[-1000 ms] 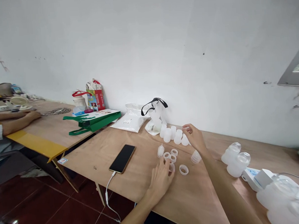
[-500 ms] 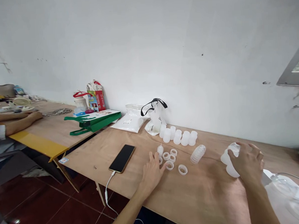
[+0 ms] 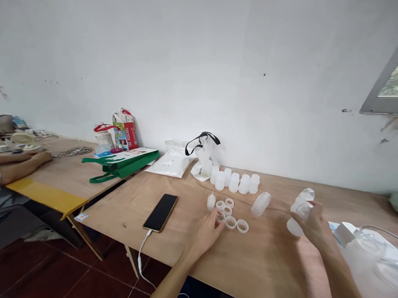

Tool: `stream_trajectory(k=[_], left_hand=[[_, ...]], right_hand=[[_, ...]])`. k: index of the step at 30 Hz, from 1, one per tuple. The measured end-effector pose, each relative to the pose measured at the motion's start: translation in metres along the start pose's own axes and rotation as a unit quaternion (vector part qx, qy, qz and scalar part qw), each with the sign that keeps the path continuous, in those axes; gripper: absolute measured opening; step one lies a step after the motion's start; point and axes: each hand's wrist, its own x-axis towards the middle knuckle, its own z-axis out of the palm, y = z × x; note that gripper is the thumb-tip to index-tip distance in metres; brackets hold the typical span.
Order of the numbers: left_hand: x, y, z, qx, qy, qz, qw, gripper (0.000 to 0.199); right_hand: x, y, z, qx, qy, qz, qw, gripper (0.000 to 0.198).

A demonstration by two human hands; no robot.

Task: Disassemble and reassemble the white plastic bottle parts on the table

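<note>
My left hand rests on the table, fingers bent around a translucent white ring at their tips. Several more rings, one of them a loose ring, lie around it. Just behind the rings stands a small ribbed, pointed translucent piece. On the right, my right hand pinches a clear dome-shaped cap. A frosted white rounded piece is beside its fingers, and another clear dome shows behind. Nested clear domes lie between the hands.
Several frosted white bottles stand near the wall. A phone with a white cable lies left. White bags and a green bag are farther back. Clear plastic containers sit at right. Another person's hands rest at the left table.
My left fingers have drawn together and shifted a ring rightward among the others. My right hand has moved left and downward, and a clear dome now shows in its fingers.
</note>
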Motion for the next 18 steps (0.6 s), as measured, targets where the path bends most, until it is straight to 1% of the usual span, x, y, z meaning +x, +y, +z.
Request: stream_trajectory(k=[1,3,5,6,7,8,9,10,11,12,14,15,17,18], left_hand=[[-0.001,0.004,-0.001,-0.019,0.007,-0.001,1.000,0.022],[-0.005,0.016,-0.004,-0.066,0.013,0.010,0.998,0.024],[-0.012,0.029,-0.007,-0.121,0.004,0.037,0.992,0.030],[-0.016,0.036,-0.008,-0.146,-0.010,0.055,0.988,0.033],[-0.020,0.042,-0.010,-0.162,-0.031,0.075,0.983,0.035],[-0.024,0.046,-0.011,-0.164,-0.050,0.096,0.980,0.038],[-0.028,0.050,-0.013,-0.155,-0.064,0.111,0.980,0.039],[-0.031,0.052,-0.014,-0.136,-0.075,0.120,0.981,0.040],[-0.034,0.053,-0.016,-0.116,-0.081,0.123,0.982,0.040],[-0.036,0.053,-0.017,-0.099,-0.080,0.123,0.984,0.039],[-0.038,0.053,-0.019,-0.093,-0.070,0.124,0.986,0.035],[-0.038,0.053,-0.020,-0.099,-0.067,0.130,0.984,0.033],[-0.038,0.053,-0.018,-0.130,-0.060,0.148,0.979,0.029],[-0.037,0.053,-0.016,-0.156,-0.056,0.154,0.974,0.030]], right_hand=[[-0.009,-0.005,-0.001,0.006,-0.012,0.005,1.000,0.084],[-0.035,-0.020,-0.002,0.022,-0.015,-0.002,1.000,0.085],[-0.068,-0.039,0.000,0.066,-0.056,-0.064,0.994,0.078],[-0.085,-0.049,0.003,0.080,-0.077,-0.092,0.990,0.071],[-0.101,-0.059,0.007,0.100,-0.112,-0.136,0.979,0.062],[-0.115,-0.068,0.012,0.134,-0.178,-0.221,0.950,0.056],[-0.127,-0.076,0.017,0.156,-0.239,-0.292,0.913,0.054],[-0.136,-0.083,0.021,0.172,-0.274,-0.325,0.889,0.058],[-0.143,-0.088,0.026,0.190,-0.291,-0.333,0.877,0.062],[-0.148,-0.092,0.030,0.208,-0.291,-0.324,0.876,0.068],[-0.151,-0.094,0.034,0.238,-0.280,-0.272,0.889,0.078],[-0.152,-0.094,0.035,0.251,-0.287,-0.245,0.891,0.082],[-0.151,-0.094,0.033,0.277,-0.331,-0.190,0.882,0.086],[-0.152,-0.094,0.031,0.290,-0.362,-0.166,0.870,0.084]])
